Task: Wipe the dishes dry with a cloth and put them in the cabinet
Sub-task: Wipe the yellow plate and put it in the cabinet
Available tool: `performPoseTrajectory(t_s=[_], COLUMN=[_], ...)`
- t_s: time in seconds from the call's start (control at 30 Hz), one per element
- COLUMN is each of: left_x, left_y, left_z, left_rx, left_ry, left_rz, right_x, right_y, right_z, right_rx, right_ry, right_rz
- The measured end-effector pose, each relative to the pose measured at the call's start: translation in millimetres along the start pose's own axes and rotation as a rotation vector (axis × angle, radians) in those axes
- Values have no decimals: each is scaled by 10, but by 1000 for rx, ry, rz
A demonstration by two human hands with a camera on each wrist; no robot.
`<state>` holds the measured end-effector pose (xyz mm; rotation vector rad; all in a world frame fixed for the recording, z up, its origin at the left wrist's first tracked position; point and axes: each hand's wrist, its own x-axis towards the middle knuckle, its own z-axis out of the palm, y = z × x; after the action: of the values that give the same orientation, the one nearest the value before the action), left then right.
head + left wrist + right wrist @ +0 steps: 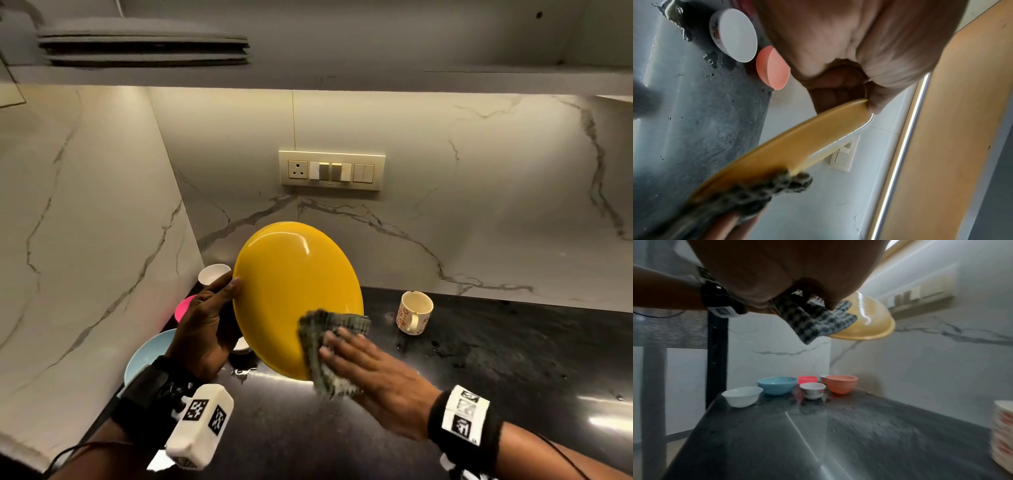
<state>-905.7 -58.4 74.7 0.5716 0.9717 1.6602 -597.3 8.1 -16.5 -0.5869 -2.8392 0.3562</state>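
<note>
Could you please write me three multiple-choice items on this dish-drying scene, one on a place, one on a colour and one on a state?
1. Where does the patterned mug stand?
A. in a sink
B. on the black counter
C. on a stove

2. What colour is the plate being wiped?
A. yellow
B. green
C. purple

3. How is the plate right now?
A. lying flat on a rack
B. broken in two
C. held up, tilted, clear of the counter

Answers:
1 B: the mug stands on the counter, to the right of the plate.
2 A: the head view shows it glossy yellow.
3 C: the left hand grips its rim while the right hand holds the checked cloth against its lower edge.
</note>
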Motion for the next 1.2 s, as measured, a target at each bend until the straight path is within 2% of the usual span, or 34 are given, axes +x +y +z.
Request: performPoseTrajectory(t_s=[0.07, 0.13, 0.33, 0.5, 0.67, 0.77, 0.87, 0.93, 1.03, 1.2], left_x=[-26, -54, -61, -67, -46, -20, 0, -17, -61, -104], left_y=[-9, -40, -108, -119, -90, -19, 52, 85, 95, 20], left_z=[34, 93, 264, 311, 248, 181, 122, 107, 107, 151], left_rx=[2, 16, 16, 15, -13, 35, 28, 28, 46, 46], left_ry=[-28, -52, -95, -120, -66, 12, 32, 28, -8, -67], left_rz=[-16, -25, -4, 16, 64, 50, 71, 76, 66, 46], right_x=[-38, 26, 514, 790, 722, 548, 307, 162, 74, 279], right_y=[171, 283, 235, -136, -493, -504, -292, -86, 195, 452], right_z=[-60, -144, -456, -522, -451, -313, -168, -94, -85, -276], right_rx=[98, 133, 287, 214, 1, -204, -226, -173, 12, 383], right_ry=[41, 91, 205, 171, 71, 41, 67, 114, 199, 315], right_rz=[136, 205, 261, 128, -46, -176, -230, -173, 8, 179])
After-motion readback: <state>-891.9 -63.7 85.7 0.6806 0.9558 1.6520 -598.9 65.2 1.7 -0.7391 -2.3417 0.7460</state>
